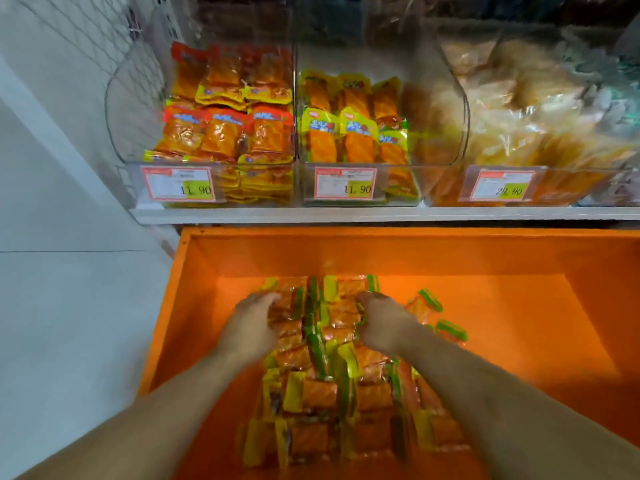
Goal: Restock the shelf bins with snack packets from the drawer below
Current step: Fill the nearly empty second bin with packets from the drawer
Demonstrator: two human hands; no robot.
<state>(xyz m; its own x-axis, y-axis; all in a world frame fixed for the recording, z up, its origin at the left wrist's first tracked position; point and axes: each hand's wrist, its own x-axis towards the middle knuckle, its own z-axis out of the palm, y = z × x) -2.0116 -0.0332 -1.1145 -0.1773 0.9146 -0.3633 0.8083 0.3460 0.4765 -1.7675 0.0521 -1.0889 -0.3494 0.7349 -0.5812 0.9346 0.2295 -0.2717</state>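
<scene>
A heap of glossy orange packets (332, 375) with yellow and green ends lies in the middle of the orange drawer (519, 271), running from its far part toward the near edge. The left hand (252, 323) presses on the heap's left flank with fingers curved over the packets; the right hand (381, 322) grips packets on the right flank, fingers curled down into them. Two packets (438, 315) lie loose just right of that hand. Bare drawer floor stretches wide on the right, narrower on the left. Above the drawer's back wall runs a white shelf (346, 214) carrying three clear, curved-fronted bins: the left bin (138, 133) nearly full, the middle bin (426, 140) lower, the right bin (554, 116) holding pale bags. Each wears one price tag (344, 183).
</scene>
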